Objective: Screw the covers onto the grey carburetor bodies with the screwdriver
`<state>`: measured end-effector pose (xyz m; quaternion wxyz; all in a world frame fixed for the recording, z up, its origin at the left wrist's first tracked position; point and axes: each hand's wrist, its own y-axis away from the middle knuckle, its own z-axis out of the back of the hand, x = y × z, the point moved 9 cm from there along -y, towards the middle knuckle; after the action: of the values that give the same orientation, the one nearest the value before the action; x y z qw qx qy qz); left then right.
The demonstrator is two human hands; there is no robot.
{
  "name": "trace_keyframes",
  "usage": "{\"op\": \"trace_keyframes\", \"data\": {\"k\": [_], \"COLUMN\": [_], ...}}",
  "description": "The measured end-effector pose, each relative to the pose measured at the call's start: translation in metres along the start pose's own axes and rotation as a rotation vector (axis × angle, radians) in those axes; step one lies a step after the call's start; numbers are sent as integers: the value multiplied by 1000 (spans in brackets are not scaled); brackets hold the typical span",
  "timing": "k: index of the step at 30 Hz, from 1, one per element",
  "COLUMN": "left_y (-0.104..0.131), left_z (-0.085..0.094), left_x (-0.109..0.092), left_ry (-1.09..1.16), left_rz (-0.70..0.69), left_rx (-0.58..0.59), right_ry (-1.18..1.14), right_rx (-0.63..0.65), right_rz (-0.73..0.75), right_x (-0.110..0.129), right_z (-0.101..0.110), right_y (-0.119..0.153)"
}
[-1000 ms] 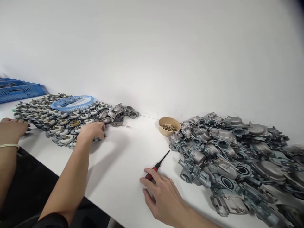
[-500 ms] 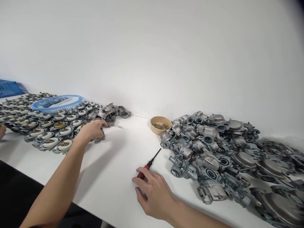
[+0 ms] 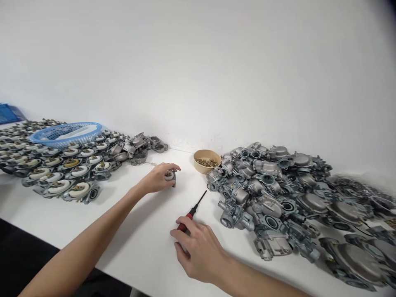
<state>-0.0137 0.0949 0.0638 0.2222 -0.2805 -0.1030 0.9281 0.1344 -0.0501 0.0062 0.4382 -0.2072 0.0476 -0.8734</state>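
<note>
My left hand (image 3: 159, 177) is closed around a carburetor body (image 3: 170, 176), whose white ring part shows beneath the fingers, over the middle of the white table. Nearer the front, my right hand (image 3: 198, 247) holds a screwdriver (image 3: 192, 211) by its red handle between thumb and fingers. The dark shaft points up and to the right, away from me. Behind it stands a round tan bowl (image 3: 203, 167) with small brass-coloured screws in it.
Assembled carburetors (image 3: 272, 206) are heaped on the right. On the left, carburetor bodies with white rings (image 3: 58, 186) lie in rows around a blue basket (image 3: 66, 140). Grey metal bowl covers (image 3: 136, 148) are piled near the wall. A blue crate (image 3: 8, 113) is at the far left.
My left hand has moved right from beside the grey covers to the middle of the table, with a carburetor body in it. Another person's hand at the left edge is out of view.
</note>
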Motion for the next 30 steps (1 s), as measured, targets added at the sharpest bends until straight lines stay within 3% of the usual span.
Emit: {"op": "trace_keyframes", "data": {"k": [7, 11, 13, 16, 21, 25, 30], "left_y": [3, 2, -8, -35, -85, -107, -114], "left_z": [-27, -27, -18, 9, 56, 62, 57], "left_x": [-42, -44, -25, 25, 104, 141, 157], "left_ry": [253, 249, 114, -218, -451, -581, -634], "left_rz": [-209, -302, -225, 30, 305, 398, 428], "left_rx": [-51, -54, -95, -172, -201, -75, -6], "right_ry": [52, 74, 88, 108, 131, 168, 280], "right_rx": [-19, -30, -34, -40, -49, -41, -2], "right_rz": [-52, -75, -85, -96, -93, -96, -99], "right_x": [-4, -5, -5, -7, -6, -6, -4], "right_z": [0, -1, -2, -2, 0, 0, -1], "right_y": [2, 4, 4, 4, 5, 6, 7]}}
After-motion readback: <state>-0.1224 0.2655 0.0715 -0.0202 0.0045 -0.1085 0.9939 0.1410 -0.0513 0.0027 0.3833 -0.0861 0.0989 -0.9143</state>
